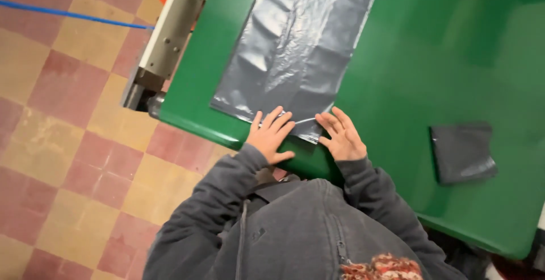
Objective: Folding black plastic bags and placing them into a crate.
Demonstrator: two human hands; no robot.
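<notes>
Hands flat: our left hand (271, 135) and right hand (340, 137), fingers spread, press the grey plastic bag (295, 47); slick film could slide off the green counter (431, 59).

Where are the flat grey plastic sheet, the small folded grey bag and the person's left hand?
flat grey plastic sheet (295, 47), head view, its crinkled middle.
small folded grey bag (462, 152), head view, its centre.
left hand (271, 137), head view, its back.

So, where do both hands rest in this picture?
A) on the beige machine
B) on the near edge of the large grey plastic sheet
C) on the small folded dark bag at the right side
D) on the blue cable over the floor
B: the left hand and the right hand both press flat on the near edge of the large grey plastic sheet spread on the green table; the small folded dark bag lies untouched to the right.
</notes>
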